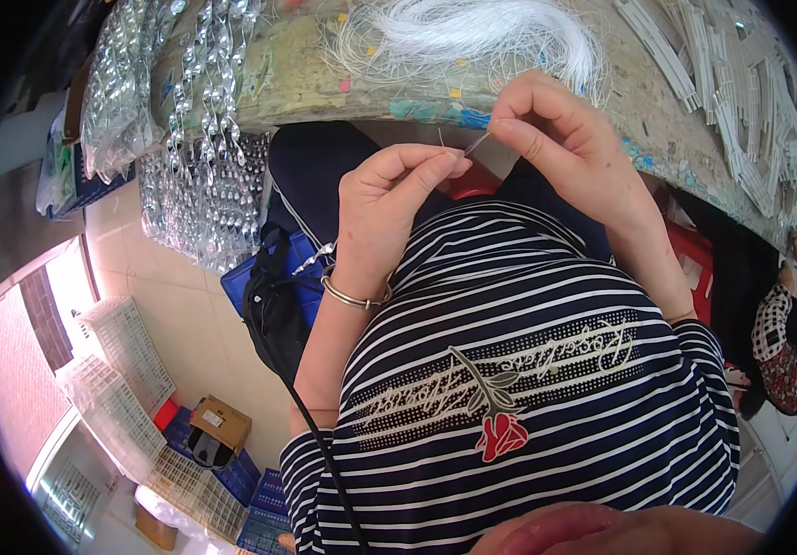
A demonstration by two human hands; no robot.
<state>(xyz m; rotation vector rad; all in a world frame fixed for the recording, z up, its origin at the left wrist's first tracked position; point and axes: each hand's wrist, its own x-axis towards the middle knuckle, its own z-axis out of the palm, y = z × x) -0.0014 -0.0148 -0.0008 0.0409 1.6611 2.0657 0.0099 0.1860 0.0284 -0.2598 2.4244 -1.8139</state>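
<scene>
My left hand is closed in a pinch, its thumb and forefinger tips pressed together. From those fingertips a thin, short grey piece slants up to my right hand, which pinches its other end. The piece is too small for me to tell its kind. A fine strand stands up beside the left fingertips. Both hands are raised over my lap, just short of the table edge. Beyond them on the table lies a loose bundle of white thread.
Twisted silver strips hang over the table's left edge. Thin white sticks are heaped at the right. A black bag and a blue crate are at my left, with white baskets beyond. Another person is far right.
</scene>
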